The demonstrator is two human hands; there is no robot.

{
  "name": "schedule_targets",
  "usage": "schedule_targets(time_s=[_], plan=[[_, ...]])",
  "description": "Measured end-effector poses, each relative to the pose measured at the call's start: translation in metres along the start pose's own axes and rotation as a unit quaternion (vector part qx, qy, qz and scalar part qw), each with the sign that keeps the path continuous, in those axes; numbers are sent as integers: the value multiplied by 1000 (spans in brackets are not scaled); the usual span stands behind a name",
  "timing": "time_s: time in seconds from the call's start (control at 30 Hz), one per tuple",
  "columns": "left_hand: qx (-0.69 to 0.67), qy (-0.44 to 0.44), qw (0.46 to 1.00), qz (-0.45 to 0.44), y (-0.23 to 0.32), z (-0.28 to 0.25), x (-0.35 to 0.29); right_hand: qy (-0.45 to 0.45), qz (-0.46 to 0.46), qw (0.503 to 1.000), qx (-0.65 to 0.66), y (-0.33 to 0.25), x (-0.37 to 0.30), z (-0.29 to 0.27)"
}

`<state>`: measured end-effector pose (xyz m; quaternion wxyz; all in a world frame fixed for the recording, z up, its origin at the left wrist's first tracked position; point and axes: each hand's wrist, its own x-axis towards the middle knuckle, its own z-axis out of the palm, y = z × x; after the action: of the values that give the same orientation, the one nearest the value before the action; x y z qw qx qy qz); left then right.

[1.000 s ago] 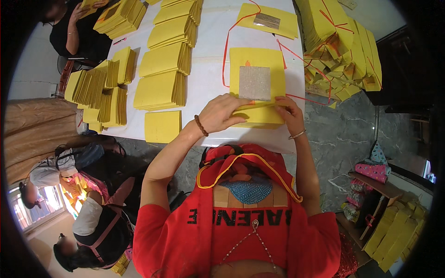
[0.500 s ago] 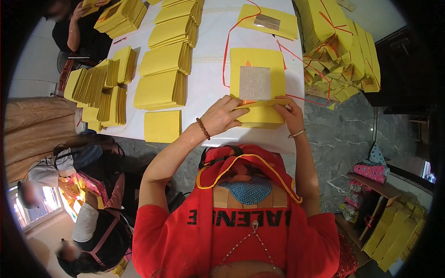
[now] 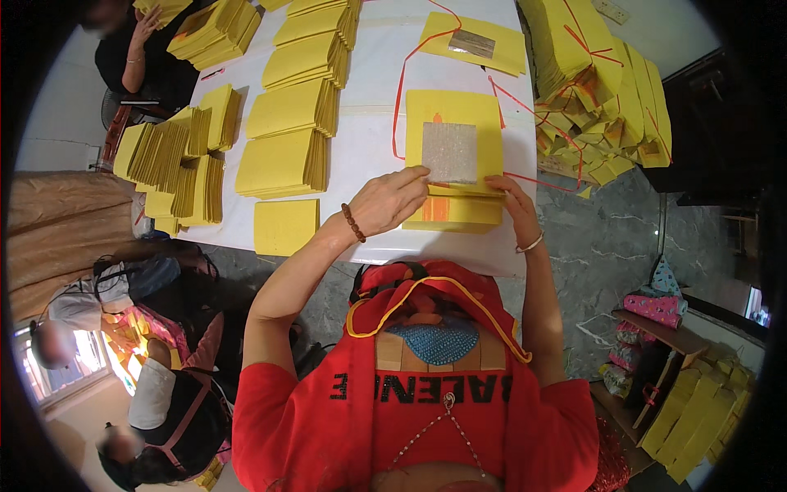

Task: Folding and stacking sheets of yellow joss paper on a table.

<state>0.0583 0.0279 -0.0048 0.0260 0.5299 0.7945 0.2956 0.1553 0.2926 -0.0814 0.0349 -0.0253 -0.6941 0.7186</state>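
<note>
In front of me on the table lies a stack of yellow paper (image 3: 455, 102). A silvery-grey square (image 3: 449, 153) covers the middle of its upper part. Across the lower part runs a fold, and an orange print (image 3: 436, 210) shows below it. My left hand (image 3: 392, 201) is closed at the left edge of the paper, fingertips beside the square's lower corner. At the right end of the fold, my right hand (image 3: 518, 211) pinches the paper's edge between thumb and fingers.
Stacks of folded yellow paper (image 3: 283, 160) stand in a row at left. A yellow sheet with a silvery patch (image 3: 474, 45) lies beyond my stack, near a red ribbon (image 3: 400, 102). Tall yellow bundles (image 3: 578, 49) stand at right. A co-worker (image 3: 135, 53) handles paper at far left.
The raised fold in the paper has been pressed flatter, and the orange print below it now shows. My left fingers have straightened along the left edge.
</note>
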Motion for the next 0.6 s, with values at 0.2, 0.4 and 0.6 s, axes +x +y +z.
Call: schedule_targets(time_s=[0.2, 0.4, 0.6], plan=[[-73, 4, 995, -71, -15, 10, -1, -5, -29, 999, -27, 6, -4, 3], [-169, 82, 978, -93, -9, 7, -3, 31, -29, 999, -13, 18, 0, 5], [64, 80, 994, -33, -35, 28, -6, 16, -58, 998, -35, 16, 0, 3]])
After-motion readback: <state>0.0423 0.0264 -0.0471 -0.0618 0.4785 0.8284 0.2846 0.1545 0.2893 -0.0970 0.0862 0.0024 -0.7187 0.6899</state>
